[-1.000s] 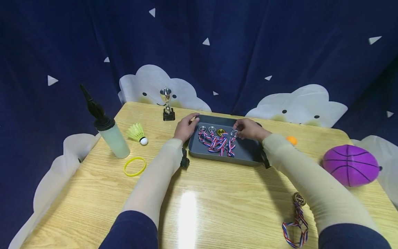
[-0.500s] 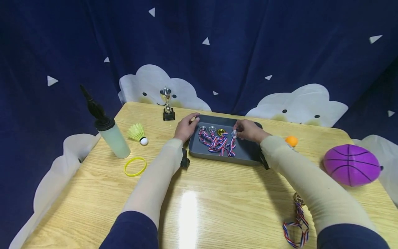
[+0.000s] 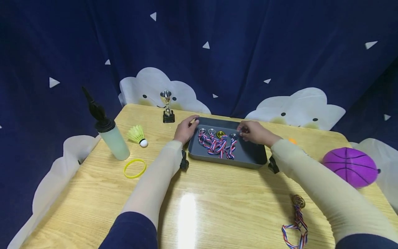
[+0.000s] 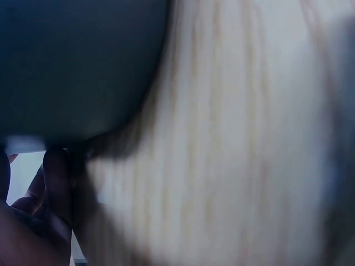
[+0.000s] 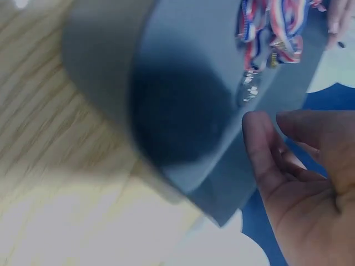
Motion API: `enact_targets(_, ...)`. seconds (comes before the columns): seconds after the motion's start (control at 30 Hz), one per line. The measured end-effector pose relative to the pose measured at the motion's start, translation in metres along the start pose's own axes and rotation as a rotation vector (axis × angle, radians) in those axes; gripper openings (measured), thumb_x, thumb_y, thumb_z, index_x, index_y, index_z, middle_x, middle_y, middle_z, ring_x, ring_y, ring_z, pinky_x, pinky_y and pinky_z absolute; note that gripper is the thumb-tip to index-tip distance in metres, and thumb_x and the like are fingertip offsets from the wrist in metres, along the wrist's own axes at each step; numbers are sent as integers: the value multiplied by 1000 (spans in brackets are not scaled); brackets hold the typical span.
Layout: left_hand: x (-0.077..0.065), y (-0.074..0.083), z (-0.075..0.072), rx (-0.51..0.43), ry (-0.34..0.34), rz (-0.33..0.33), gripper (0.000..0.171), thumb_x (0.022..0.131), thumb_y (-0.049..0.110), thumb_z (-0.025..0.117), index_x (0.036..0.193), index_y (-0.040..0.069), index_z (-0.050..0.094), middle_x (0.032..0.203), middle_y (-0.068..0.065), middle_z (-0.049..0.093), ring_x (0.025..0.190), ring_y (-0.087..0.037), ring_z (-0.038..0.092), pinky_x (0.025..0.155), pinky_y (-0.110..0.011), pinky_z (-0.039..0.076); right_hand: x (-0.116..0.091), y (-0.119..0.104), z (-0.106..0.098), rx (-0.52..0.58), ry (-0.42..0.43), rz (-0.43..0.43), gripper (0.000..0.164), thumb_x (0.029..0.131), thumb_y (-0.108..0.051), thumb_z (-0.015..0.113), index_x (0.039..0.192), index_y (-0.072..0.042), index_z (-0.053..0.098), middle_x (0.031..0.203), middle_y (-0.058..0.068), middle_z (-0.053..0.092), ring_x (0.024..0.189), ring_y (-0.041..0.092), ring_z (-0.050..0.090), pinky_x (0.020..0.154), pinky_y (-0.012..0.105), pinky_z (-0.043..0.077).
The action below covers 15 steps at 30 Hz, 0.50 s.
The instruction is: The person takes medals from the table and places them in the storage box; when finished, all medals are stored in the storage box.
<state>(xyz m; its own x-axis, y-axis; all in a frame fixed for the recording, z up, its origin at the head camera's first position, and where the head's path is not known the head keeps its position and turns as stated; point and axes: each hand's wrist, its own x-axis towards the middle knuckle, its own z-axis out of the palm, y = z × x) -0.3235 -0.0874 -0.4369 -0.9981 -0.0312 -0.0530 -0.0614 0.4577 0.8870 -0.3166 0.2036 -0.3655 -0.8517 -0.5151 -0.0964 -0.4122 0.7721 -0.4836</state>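
In the head view, a dark grey tray (image 3: 205, 156) holds several medals on red, white and blue ribbons. My left hand (image 3: 185, 130) grips its left rim near the back corner; in the left wrist view, fingers (image 4: 55, 177) lie against the outer wall. My right hand (image 3: 253, 131) hovers over the right part of the tray, thumb and forefinger apart with nothing between them. Just left of its fingertips lies a silver medal (image 3: 233, 136), its ribbon trailing toward the front. A gold medal (image 3: 220, 134) and two silver ones, including this silver medal (image 3: 202, 131), lie further left.
A bronze medal (image 3: 298, 201) with its ribbon lies at the front right. Around the table stand or lie a purple ball (image 3: 350, 167), an orange ball (image 3: 292, 141), a trophy (image 3: 168, 107), a shuttlecock (image 3: 137, 135), a bottle (image 3: 114, 143) and a yellow wristband (image 3: 135, 168).
My right hand has let go of the rightmost silver medal and moved slightly right, off it. That medal now lies flat in the tray. My left hand stays at the rim.
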Motion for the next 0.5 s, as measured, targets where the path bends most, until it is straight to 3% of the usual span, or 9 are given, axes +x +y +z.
enact_targets(0.23, 0, 0, 4, 12, -14, 14, 43, 112, 37, 50, 153, 26, 56, 143, -13, 65, 126, -31, 65, 111, -52, 49, -49, 7, -29, -38, 36, -80, 12, 101, 0, 64, 112, 4, 67, 92, 17, 72, 75, 17, 67, 65, 26, 54)
enact_targets(0.5, 0, -1, 1, 18, 8, 17, 42, 112, 37, 50, 152, 27, 56, 139, -14, 67, 124, -32, 66, 109, -53, 50, -109, 21, -41, -31, 51, -52, 15, 104, -8, 65, 116, -2, 69, 94, 9, 73, 77, 11, 68, 67, 25, 56)
